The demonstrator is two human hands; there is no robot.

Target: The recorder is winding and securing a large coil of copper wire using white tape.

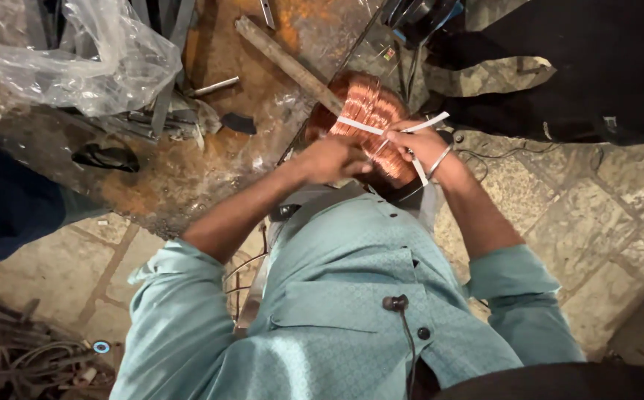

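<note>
Right over rusty floor, copper wire coil (366,111) held at chest height. Left hand (333,158) curled on coil's near edge, steadying. Right hand (418,144) fingers pinch white strip (425,126) across windings, probably binding them.

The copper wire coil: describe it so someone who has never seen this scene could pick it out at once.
Start at the rusty orange metal plate at top centre. At its right edge, just above the person's teal shirt, both hands meet on the copper wire coil. It is the only shiny reddish bundle, crossed by white strips.
</note>
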